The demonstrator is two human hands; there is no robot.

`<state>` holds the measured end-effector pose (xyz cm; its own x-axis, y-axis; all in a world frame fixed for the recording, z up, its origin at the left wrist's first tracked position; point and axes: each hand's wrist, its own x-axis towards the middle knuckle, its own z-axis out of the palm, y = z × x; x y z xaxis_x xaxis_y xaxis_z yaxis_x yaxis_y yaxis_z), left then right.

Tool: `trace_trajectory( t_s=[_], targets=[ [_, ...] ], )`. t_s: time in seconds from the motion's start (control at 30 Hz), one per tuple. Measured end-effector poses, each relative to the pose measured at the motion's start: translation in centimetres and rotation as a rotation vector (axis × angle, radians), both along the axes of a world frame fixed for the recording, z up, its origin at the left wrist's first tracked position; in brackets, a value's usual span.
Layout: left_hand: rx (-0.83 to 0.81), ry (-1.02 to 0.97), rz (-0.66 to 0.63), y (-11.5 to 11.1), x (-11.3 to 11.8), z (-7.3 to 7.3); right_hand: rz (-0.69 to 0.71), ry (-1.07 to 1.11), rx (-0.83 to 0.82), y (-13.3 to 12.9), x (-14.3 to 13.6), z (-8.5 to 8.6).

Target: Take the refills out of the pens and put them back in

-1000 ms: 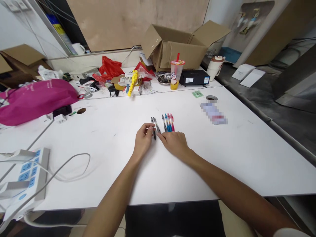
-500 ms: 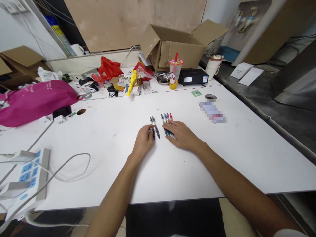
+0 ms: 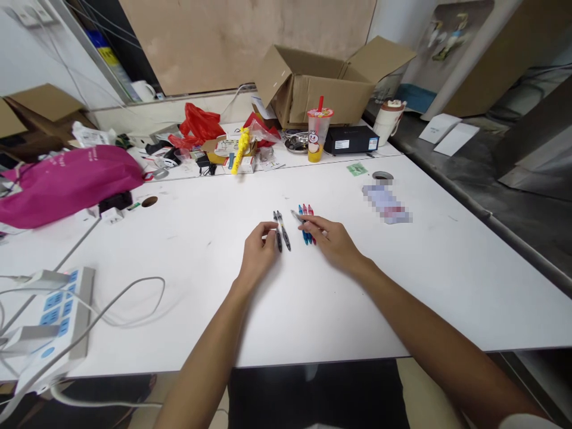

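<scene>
The left hand (image 3: 259, 253) and right hand (image 3: 337, 241) are bare, as are the slim forearms (image 3: 415, 310). One white sleeve edge (image 3: 522, 422) shows; the black clothing (image 3: 315, 396) is probably trousers.

Your location: office-like workroom, exact kind uncertain. Evidence before you: one white tabletop (image 3: 179, 310); pens (image 3: 284, 230); multi-socket power strip (image 3: 68, 307); black adapter (image 3: 203, 161); open cardboard box (image 3: 333, 98); lidded drink cup (image 3: 318, 140); at your left, pink bag (image 3: 80, 179).

Pens (image 3: 284, 232) block the middle of the desk (image 3: 447, 280); I see passing room toward its near right corner.
</scene>
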<state>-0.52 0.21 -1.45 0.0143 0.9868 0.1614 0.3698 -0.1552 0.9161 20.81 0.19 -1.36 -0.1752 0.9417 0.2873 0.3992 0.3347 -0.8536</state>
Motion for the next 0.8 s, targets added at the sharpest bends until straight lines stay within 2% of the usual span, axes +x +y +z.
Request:
trace_trajectory(
  t_s=[0.13,0.23,0.37,0.43,0.5,0.57,0.63,0.7,0.8],
  targets=[
    [-0.163,-0.393,-0.016,0.3,-0.1,0.4,-0.004,0.218,-0.015,-0.5,-0.6,0.2],
    [-0.261,-0.654,-0.031,0.3,-0.2,1.0,0.135,0.311,-0.055,-0.7,-0.8,0.3],
    [-0.268,-0.784,-0.047,0.1,-0.1,2.0,0.307,0.438,-0.134,-0.7,-0.5,0.2],
    [-0.269,-0.800,-0.058,-0.1,0.0,2.2,0.325,0.505,-0.185,-0.5,-0.4,0.2],
    [-0.272,-0.816,-0.093,-0.2,0.0,2.3,0.329,0.550,-0.318,-0.3,-0.5,0.3],
    [-0.272,-0.828,-0.139,-0.3,0.1,2.1,0.375,0.501,-0.508,-0.3,-0.7,0.4],
    [-0.268,-0.821,-0.163,-0.3,0.2,1.8,0.432,0.388,-0.626,-0.4,-1.0,0.5],
    [-0.257,-0.810,-0.150,-0.2,0.3,1.5,0.442,0.280,-0.582,-0.7,-1.2,0.6],
    [-0.250,-0.800,-0.083,-0.2,0.5,1.3,0.335,0.093,-0.353,-1.3,-1.2,0.7]
  ],
)
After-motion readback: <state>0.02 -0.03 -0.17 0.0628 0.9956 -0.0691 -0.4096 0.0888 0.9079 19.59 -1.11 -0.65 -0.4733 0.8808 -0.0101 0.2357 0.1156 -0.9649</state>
